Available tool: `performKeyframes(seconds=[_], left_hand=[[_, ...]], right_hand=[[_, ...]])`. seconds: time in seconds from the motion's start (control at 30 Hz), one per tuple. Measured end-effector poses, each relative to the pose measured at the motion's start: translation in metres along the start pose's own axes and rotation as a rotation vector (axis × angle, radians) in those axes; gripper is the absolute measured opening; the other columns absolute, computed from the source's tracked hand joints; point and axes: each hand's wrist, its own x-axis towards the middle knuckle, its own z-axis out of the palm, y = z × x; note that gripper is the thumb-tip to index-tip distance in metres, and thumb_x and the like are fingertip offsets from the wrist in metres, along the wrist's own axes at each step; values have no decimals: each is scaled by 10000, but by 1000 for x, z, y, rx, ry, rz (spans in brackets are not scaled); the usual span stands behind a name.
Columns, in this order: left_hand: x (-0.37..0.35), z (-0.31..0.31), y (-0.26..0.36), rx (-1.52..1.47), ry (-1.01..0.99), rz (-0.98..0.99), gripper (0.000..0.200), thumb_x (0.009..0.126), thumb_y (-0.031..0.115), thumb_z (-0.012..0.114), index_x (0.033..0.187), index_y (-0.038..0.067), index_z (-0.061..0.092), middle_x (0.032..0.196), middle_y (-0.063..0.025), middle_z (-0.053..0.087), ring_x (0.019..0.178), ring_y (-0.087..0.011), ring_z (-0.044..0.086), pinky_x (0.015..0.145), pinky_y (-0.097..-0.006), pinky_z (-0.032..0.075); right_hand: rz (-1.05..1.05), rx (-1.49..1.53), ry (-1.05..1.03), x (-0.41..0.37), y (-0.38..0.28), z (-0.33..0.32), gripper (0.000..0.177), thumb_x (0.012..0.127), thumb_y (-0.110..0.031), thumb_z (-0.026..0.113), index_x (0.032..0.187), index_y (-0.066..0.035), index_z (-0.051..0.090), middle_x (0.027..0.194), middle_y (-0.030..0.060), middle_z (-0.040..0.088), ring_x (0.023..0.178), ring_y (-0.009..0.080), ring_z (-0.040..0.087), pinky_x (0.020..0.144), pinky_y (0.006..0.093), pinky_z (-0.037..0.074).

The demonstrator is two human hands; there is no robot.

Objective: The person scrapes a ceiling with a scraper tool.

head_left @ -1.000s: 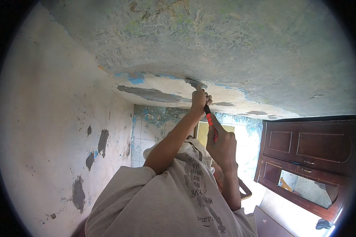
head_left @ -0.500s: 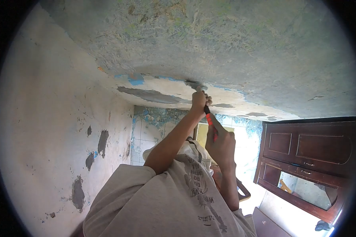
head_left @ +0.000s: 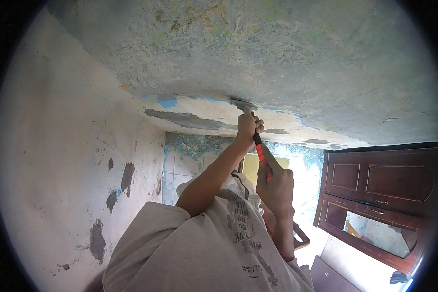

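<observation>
A long-handled scraper [head_left: 261, 152] with a wide metal blade and a black and red handle is in both my hands. My left hand [head_left: 247, 127] is wrapped round its neck, close behind the blade, thumb pointing toward the blade. My right hand [head_left: 277, 184] is closed round the red handle, nearer to my body. The blade lies against a large mottled grey surface [head_left: 297, 63], along the border of a cream patch [head_left: 214, 108] with blue paint remnants.
A scuffed pale wall [head_left: 68, 160] with grey bare spots stands on the left. Tiles [head_left: 180, 163] with flaking blue paint lie behind my arms. On the right is a dark wooden cabinet [head_left: 396, 182]. My printed light shirt [head_left: 194, 253] fills the lower middle.
The scraper and both hands have shifted slightly to the right. My right hand also sits a little lower in the view. Both grips stay closed.
</observation>
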Motion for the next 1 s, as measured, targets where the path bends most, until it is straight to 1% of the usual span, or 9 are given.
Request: performKeyframes(seconds=[0.07, 0.13, 0.17, 0.33, 0.43, 0.53, 0.63, 0.77, 1.0], left_hand=[[3, -6, 0, 19, 25, 3, 342, 1064, 397, 377, 869, 117, 402, 666, 14, 322, 502, -106, 357, 385, -248, 291], [22, -20, -5, 72, 120, 2, 343, 1064, 402, 381, 874, 117, 402, 666, 14, 328, 500, -108, 354, 386, -251, 290], [20, -15, -2, 51, 85, 3, 343, 1063, 402, 383, 873, 117, 401, 665, 14, 329, 499, -110, 353, 387, -253, 291], [0, -4, 4, -20, -57, -8, 335, 1055, 397, 394, 869, 119, 398, 659, 13, 330, 492, -115, 343, 391, -262, 292], [21, -22, -4, 57, 116, 21, 337, 1057, 397, 391, 870, 117, 399, 652, 15, 317, 486, -110, 339, 385, -256, 290], [10, -12, -1, 40, 28, 11, 370, 1047, 407, 387, 816, 119, 366, 636, 21, 290, 491, -107, 360, 382, -262, 289], [-3, -1, 4, -18, -28, 0, 346, 1062, 396, 383, 864, 113, 393, 645, 20, 310, 481, -101, 334, 375, -256, 281], [18, -21, 3, 79, 106, 18, 348, 1068, 400, 375, 858, 123, 389, 639, 25, 303, 475, -98, 328, 373, -252, 279], [6, -12, 9, 42, 52, 29, 335, 1056, 389, 387, 857, 119, 394, 657, 18, 315, 488, -98, 337, 378, -243, 286]], right_hand=[[-36, 17, 50, 0, 3, 7, 366, 947, -114, 565, 1299, -48, 641, 520, 139, 541, 399, 237, 539, 441, 363, 413], [-11, -22, -7, 5, 7, 9, 362, 933, -106, 576, 1282, -26, 634, 539, 168, 567, 447, 298, 595, 461, 403, 446], [0, -43, -33, 9, 8, 9, 361, 926, -102, 582, 1273, -15, 630, 548, 182, 580, 472, 328, 622, 472, 423, 462], [11, -6, -9, 1, -4, 1, 353, 929, -103, 584, 1268, -17, 635, 550, 179, 584, 473, 329, 625, 472, 422, 466], [19, -26, -38, 4, 5, 9, 349, 931, -103, 586, 1265, -14, 637, 551, 176, 588, 471, 328, 627, 467, 413, 469], [14, 1, -17, 1, 3, 8, 349, 937, -119, 581, 1269, -25, 636, 557, 178, 592, 482, 339, 628, 483, 419, 477], [34, 15, -16, -1, -3, 3, 357, 940, -132, 578, 1280, -36, 631, 566, 183, 596, 501, 355, 632, 500, 430, 485], [-5, -49, -44, 12, 10, 19, 373, 932, -126, 592, 1290, -31, 623, 553, 180, 590, 490, 340, 635, 483, 422, 479], [-1, -56, -47, 8, 0, 10, 385, 926, -121, 583, 1301, -48, 626, 568, 174, 606, 494, 319, 645, 486, 424, 487]])
